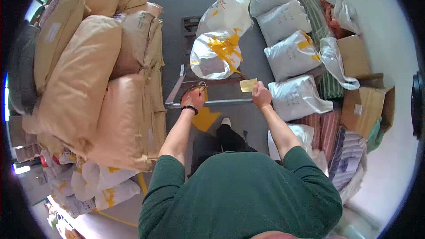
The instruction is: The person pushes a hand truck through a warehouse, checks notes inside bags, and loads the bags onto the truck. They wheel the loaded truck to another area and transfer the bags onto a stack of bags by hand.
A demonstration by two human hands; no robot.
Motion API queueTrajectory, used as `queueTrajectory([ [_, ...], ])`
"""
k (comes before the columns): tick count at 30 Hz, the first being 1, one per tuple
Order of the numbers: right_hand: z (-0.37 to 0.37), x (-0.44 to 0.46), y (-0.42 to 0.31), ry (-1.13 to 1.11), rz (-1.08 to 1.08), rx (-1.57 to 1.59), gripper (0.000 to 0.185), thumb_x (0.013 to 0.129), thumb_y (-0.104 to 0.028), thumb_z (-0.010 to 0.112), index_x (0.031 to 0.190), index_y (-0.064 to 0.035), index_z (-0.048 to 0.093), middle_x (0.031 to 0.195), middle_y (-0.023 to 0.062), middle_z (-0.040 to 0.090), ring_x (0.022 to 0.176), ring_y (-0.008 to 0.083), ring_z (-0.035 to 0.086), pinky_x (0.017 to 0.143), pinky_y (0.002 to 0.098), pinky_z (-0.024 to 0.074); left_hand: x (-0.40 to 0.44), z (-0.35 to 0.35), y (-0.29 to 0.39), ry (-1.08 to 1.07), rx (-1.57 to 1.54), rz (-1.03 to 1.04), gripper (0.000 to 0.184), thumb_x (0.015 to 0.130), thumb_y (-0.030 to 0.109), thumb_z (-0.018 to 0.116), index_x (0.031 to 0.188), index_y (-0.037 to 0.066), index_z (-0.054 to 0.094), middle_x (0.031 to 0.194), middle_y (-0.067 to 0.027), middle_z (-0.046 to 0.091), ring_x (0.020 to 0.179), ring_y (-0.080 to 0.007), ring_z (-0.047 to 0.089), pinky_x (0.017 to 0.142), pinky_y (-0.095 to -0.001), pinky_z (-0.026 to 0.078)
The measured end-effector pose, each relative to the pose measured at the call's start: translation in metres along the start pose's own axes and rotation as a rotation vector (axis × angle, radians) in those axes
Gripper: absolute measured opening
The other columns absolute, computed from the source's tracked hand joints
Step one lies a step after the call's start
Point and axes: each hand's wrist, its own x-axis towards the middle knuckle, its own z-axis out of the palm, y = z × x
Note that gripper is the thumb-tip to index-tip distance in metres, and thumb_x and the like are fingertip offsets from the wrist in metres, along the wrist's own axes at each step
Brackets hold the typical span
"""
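Note:
My left hand (193, 98), with a dark bead bracelet at the wrist, is closed at the left part of the cart's metal handle bar (228, 102). A small metal object (202, 86), perhaps scissors, sticks out from its fingers. At the bar's right end my right hand (261, 94) pinches a small yellow paper slip (249, 85). Beyond the bar, a white sack (206, 57) with yellow tape lies on the cart, and another white sack (226, 11) is behind it.
Tall stacks of tan sacks (84, 71) rise close on the left. White sacks (294, 93), striped bundles (330, 84) and open cardboard boxes (363, 106) line the right side by the wall. A yellow floor marking (204, 117) shows beneath the bar.

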Motion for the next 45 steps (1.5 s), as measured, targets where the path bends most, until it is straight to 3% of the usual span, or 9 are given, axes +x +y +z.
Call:
queueTrajectory([
  [13,0.056,0.377,-0.07,0.176,-0.077,0.091,0.022,0.093,-0.028,0.04,0.088,-0.0082,0.049,0.067,0.0212,0.061,0.063,0.0408,0.061,0.057,0.0503,0.0476,0.362,-0.125,0.041,0.018,-0.075,0.027,0.038,0.09,0.037,0.041,0.09,0.008,0.066,0.096,-0.0204,0.064,0.089,-0.0392,0.061,0.077,-0.0487,0.049],
  [21,0.075,0.582,-0.115,0.09,0.057,0.007,0.025,0.093,-0.031,0.039,0.09,-0.0086,0.049,0.069,0.0207,0.063,0.064,0.0405,0.061,0.06,0.052,0.0475,0.572,-0.188,0.063,-0.029,0.014,0.011,0.037,0.09,0.037,0.041,0.094,0.009,0.065,0.096,-0.0176,0.065,0.091,-0.0363,0.062,0.078,-0.0462,0.05],
  [31,0.119,0.87,-0.176,0.134,-0.011,0.06,0.023,0.094,-0.029,0.042,0.088,-0.0092,0.051,0.063,0.0204,0.06,0.061,0.0408,0.06,0.054,0.052,0.0456,0.861,-0.266,0.079,-0.012,0.025,0.018,0.038,0.09,0.036,0.042,0.089,0.007,0.066,0.094,-0.019,0.065,0.089,-0.0373,0.063,0.078,-0.0476,0.049],
  [39,0.146,1.105,-0.231,0.152,-0.043,0.002,0.024,0.093,-0.031,0.041,0.086,-0.0097,0.049,0.061,0.0194,0.06,0.058,0.0394,0.061,0.054,0.0513,0.0473,1.096,-0.331,0.091,-0.107,0.071,-0.091,0.04,0.089,0.04,0.04,0.097,0.01,0.065,0.102,-0.0178,0.064,0.097,-0.0367,0.061,0.084,-0.0465,0.048],
  [45,0.166,1.286,-0.275,0.193,-0.061,0.013,0.024,0.093,-0.03,0.042,0.083,-0.0095,0.048,0.061,0.0193,0.06,0.057,0.0395,0.06,0.053,0.0514,0.0462,1.268,-0.393,0.101,-0.047,0.012,-0.037,0.039,0.089,0.039,0.041,0.095,0.009,0.065,0.099,-0.0194,0.064,0.095,-0.0377,0.061,0.081,-0.0473,0.049],
])
